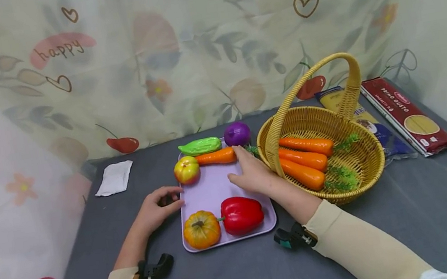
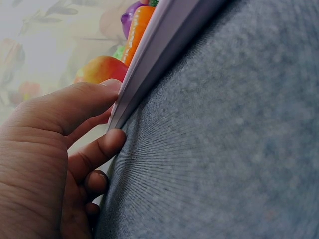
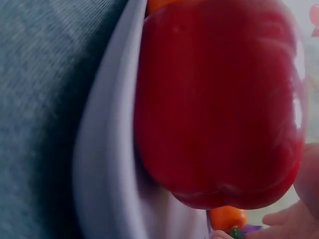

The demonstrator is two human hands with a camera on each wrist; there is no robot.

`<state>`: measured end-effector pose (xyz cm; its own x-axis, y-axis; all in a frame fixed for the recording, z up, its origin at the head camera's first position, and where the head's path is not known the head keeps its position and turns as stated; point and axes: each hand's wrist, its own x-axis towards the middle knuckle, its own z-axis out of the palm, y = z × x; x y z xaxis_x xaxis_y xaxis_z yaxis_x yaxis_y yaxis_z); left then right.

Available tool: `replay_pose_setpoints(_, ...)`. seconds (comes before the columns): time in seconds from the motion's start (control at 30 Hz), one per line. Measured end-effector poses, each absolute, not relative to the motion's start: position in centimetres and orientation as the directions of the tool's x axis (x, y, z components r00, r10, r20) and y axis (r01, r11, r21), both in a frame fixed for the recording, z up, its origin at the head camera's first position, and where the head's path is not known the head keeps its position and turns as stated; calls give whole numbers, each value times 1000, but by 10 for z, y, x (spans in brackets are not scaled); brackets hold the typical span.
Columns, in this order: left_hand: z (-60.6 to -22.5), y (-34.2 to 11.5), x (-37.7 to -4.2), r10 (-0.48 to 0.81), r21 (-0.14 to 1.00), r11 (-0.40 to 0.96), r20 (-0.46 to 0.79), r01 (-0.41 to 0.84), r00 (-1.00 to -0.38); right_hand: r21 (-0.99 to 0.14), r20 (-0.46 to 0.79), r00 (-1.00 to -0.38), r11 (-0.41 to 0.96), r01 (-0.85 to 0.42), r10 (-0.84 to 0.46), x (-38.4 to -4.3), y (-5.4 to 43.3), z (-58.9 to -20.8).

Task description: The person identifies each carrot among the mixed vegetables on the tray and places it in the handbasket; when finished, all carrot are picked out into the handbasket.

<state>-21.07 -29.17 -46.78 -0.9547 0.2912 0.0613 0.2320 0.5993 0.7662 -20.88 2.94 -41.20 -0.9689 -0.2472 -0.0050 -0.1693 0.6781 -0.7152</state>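
A lilac tray (image 1: 209, 190) holds a yellow-red apple-like fruit (image 1: 187, 170), a carrot (image 1: 214, 157), a green pepper (image 1: 200, 146), a purple onion (image 1: 237, 134), a small pumpkin (image 1: 202, 230) and a red bell pepper (image 3: 219, 99). At the tray's left edge, my left hand (image 1: 158, 211) has loosely bent fingers, its thumb (image 2: 112, 84) against the rim. My right hand (image 1: 252, 171) reaches over the tray's right side, fingers extended beside the carrot's thick end. Whether they touch it, I cannot tell. The carrot's green top shows behind that hand.
Right of the tray stands a wicker basket (image 1: 377, 156) with a tall handle, several carrots (image 1: 304, 175) inside. Behind it lie a blue-and-yellow pasta bag (image 1: 390, 137) and a red spaghetti pack (image 1: 410, 114). A white packet (image 1: 114, 178) lies at the back left on grey cloth.
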Motion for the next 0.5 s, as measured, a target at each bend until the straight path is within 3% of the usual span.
replay_pose_setpoints(0.5,-469,-292,-211,296,769,591,75,244,-952,-581,-16,-982,801,-145,-188,-208,25,-420)
